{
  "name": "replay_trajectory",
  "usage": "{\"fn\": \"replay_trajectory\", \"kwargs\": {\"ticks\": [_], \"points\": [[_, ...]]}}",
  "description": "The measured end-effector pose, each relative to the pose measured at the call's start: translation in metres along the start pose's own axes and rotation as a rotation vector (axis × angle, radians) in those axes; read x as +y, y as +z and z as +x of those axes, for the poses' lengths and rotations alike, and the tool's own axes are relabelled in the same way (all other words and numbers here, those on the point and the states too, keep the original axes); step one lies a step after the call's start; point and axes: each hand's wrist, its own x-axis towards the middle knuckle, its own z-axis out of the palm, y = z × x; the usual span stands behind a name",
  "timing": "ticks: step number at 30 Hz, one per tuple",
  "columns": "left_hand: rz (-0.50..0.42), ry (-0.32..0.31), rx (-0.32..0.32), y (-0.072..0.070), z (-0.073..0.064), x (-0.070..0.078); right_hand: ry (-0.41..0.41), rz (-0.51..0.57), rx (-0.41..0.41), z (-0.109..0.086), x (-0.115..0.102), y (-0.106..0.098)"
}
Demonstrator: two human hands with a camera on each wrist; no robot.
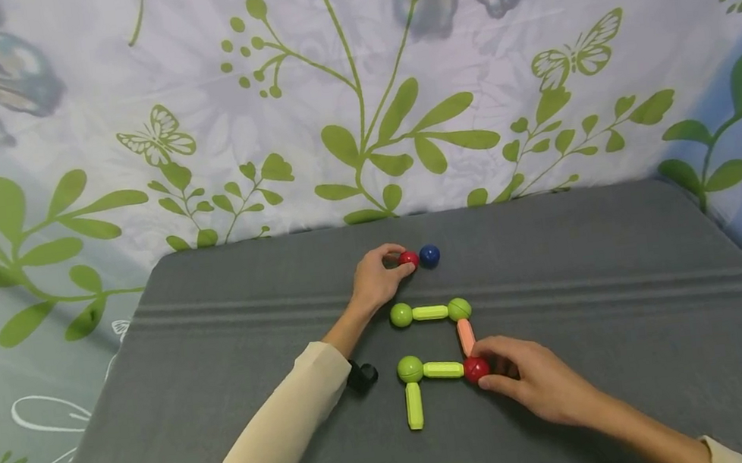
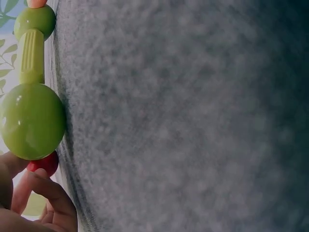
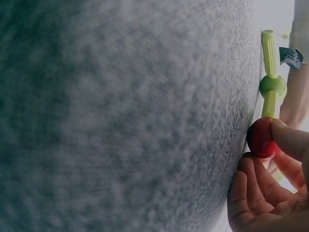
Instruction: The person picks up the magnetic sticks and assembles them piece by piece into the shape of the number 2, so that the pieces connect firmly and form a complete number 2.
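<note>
At the back of the table my left hand pinches a small red ball between thumb and fingers. A blue ball lies right beside it. Nearer to me, thumb and fingers of my right hand grip another red ball, which joins a yellow-green rod and a salmon-pink rod. That pink rod leads up to a green ball, from which a second yellow-green rod runs left to another green ball. In the right wrist view the gripped red ball shows up close.
At the chain's lower left, a green ball bears a rod pointing toward me. A black wrist-camera piece juts out by my left sleeve. Behind the grey table hangs a leaf-patterned cloth.
</note>
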Motion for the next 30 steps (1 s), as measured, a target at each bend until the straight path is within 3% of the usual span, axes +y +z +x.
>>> {"fn": "replay_trajectory", "kwargs": {"ticks": [12,30], "points": [[-0.024,-0.034,-0.008,-0.0014,-0.0024,-0.0019,0.004,0.003,-0.014,0.0009,0.0003,0.0001],[-0.001,0.001,-0.068,-0.0052,-0.0065,-0.008,0.041,0.013,-0.028,-0.0005,-0.0006,0.0018]]}}
